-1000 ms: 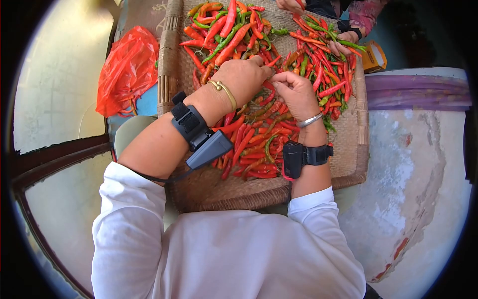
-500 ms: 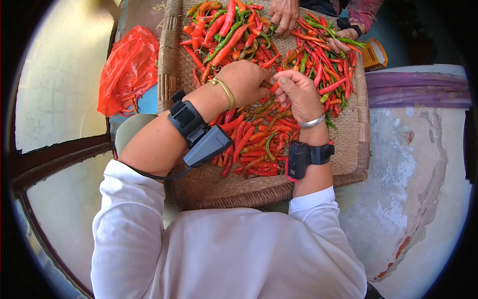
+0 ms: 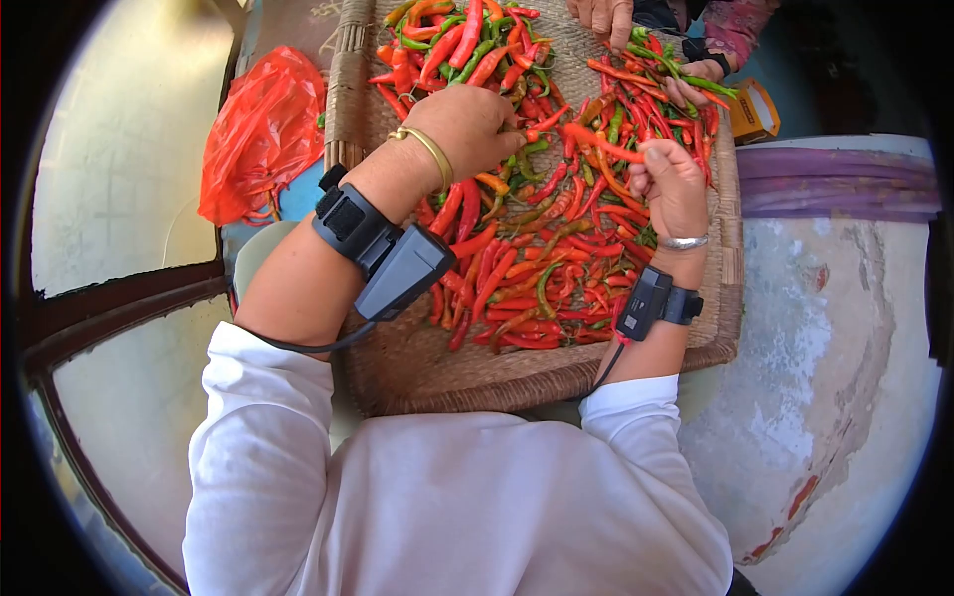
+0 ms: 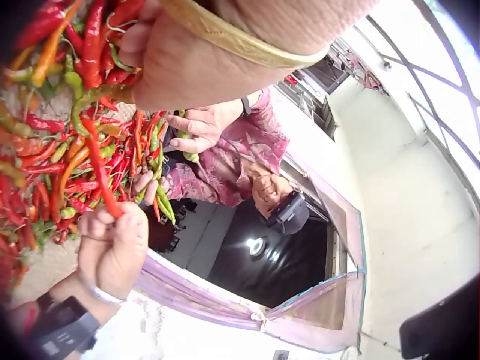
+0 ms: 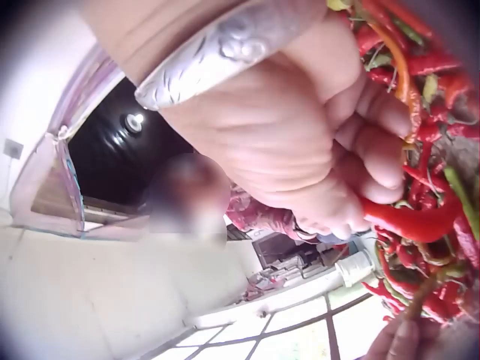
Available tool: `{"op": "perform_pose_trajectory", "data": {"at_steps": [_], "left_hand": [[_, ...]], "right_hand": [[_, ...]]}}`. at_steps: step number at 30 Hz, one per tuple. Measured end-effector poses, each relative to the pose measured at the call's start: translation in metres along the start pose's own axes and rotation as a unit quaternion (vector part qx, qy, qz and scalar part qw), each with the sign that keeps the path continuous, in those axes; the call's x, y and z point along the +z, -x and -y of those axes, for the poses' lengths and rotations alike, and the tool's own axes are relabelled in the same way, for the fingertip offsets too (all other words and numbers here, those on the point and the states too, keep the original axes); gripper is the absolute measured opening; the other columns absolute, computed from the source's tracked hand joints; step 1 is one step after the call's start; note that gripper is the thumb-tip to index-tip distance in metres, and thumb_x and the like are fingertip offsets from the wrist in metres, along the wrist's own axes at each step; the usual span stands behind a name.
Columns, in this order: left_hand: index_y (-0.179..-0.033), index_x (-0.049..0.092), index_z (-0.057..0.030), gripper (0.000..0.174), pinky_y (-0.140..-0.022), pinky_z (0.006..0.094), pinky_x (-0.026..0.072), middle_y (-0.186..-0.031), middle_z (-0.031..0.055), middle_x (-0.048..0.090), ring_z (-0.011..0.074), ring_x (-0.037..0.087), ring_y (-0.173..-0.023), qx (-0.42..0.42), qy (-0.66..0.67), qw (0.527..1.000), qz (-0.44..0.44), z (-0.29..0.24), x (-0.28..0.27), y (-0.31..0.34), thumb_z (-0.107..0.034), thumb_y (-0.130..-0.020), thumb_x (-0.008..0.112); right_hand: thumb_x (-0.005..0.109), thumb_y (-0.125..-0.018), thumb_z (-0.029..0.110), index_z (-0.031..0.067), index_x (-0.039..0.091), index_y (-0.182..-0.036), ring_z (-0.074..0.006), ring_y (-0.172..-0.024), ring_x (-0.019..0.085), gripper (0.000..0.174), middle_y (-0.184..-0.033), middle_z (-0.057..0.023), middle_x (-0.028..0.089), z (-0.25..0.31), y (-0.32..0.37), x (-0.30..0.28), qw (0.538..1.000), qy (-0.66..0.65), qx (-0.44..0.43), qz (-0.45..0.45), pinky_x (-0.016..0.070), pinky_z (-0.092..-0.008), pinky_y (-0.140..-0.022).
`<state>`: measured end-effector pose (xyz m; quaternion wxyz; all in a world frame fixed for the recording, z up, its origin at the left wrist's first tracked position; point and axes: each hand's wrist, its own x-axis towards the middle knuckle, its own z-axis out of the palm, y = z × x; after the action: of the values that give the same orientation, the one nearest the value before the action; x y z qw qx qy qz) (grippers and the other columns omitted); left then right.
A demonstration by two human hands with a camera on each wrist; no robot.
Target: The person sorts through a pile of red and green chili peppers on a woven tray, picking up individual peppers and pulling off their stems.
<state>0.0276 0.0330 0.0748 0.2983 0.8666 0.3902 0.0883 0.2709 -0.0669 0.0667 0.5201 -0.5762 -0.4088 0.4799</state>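
My right hand (image 3: 673, 189), at the basket's right side, pinches a long red chili (image 3: 604, 146) by one end, its other end pointing left. In the right wrist view this red chili (image 5: 416, 223) sticks out from the fingertips. Over the upper middle of the chilies is my left hand (image 3: 459, 134), fingers curled. The right wrist view shows my left hand (image 5: 401, 343) pinching a brownish-green chili (image 5: 421, 295); in the left wrist view that chili (image 4: 96, 96) lies against the fingers. Red, orange and green chilies (image 3: 537, 298) cover much of the woven basket (image 3: 397, 372).
Another person's hand (image 3: 604, 14) is over the basket's far edge; their other hand (image 3: 686, 87) holds several green and red chilies at the far right. A red plastic bag (image 3: 266, 139) lies left of the basket, and a yellow box (image 3: 752, 111) stands beyond its right corner.
My hands have moved apart, the right one going right and slightly down with the red chili, the left one up and left. The other person's free hand has shifted right.
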Motion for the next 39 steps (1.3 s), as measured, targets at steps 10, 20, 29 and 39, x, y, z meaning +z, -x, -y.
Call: {"op": "perform_pose_trajectory", "data": {"at_steps": [10, 20, 29, 39], "left_hand": [[-0.084, 0.061, -0.0021, 0.021, -0.059, 0.0305, 0.0453, -0.067, 0.0098, 0.060, 0.0192, 0.059, -0.064, 0.100, 0.140, 0.984, 0.049, 0.005, 0.010, -0.004, -0.022, -0.079, 0.057], [-0.086, 0.061, -0.0045, 0.019, -0.061, 0.0326, 0.0457, -0.072, 0.0109, 0.061, 0.0242, 0.059, -0.068, 0.124, 0.077, 0.989, 0.004, 0.010, 0.008, -0.002, -0.021, -0.075, 0.060], [-0.076, 0.061, -0.0086, 0.015, -0.063, 0.0376, 0.0471, -0.070, 0.0117, 0.060, 0.0275, 0.059, -0.072, 0.004, -0.143, 0.990, -0.005, 0.012, 0.013, -0.003, -0.022, -0.074, 0.055], [-0.084, 0.061, -0.0088, 0.014, -0.063, 0.0368, 0.0492, -0.081, 0.0092, 0.062, 0.0267, 0.061, -0.076, 0.122, -0.254, 0.950, 0.132, 0.009, 0.056, -0.005, -0.010, -0.074, 0.052]], "right_hand": [[0.054, -0.084, 0.022, 0.0000, 0.046, -0.114, -0.0108, -0.073, 0.057, 0.038, -0.084, -0.0058, 0.059, -0.019, 0.001, 0.065, 0.998, 0.052, 0.007, 0.022, 0.0440, -0.0194, -0.060], [0.053, -0.083, 0.014, 0.0026, 0.056, -0.101, -0.0024, -0.060, 0.050, 0.022, -0.076, 0.0012, 0.058, -0.035, 0.001, 0.058, 0.982, 0.043, 0.098, 0.155, 0.0395, -0.0148, -0.050], [0.053, -0.081, 0.011, 0.0017, 0.055, -0.104, -0.0026, -0.058, 0.050, 0.025, -0.076, 0.0010, 0.059, -0.024, -0.001, 0.038, 0.973, 0.145, 0.145, 0.107, 0.0390, -0.0153, -0.048], [0.050, -0.084, 0.012, -0.0038, 0.038, -0.118, -0.0150, -0.068, 0.059, 0.039, -0.082, -0.0120, 0.060, -0.034, -0.014, 0.006, 0.945, -0.248, -0.048, -0.207, 0.0481, -0.0257, -0.054]]}}
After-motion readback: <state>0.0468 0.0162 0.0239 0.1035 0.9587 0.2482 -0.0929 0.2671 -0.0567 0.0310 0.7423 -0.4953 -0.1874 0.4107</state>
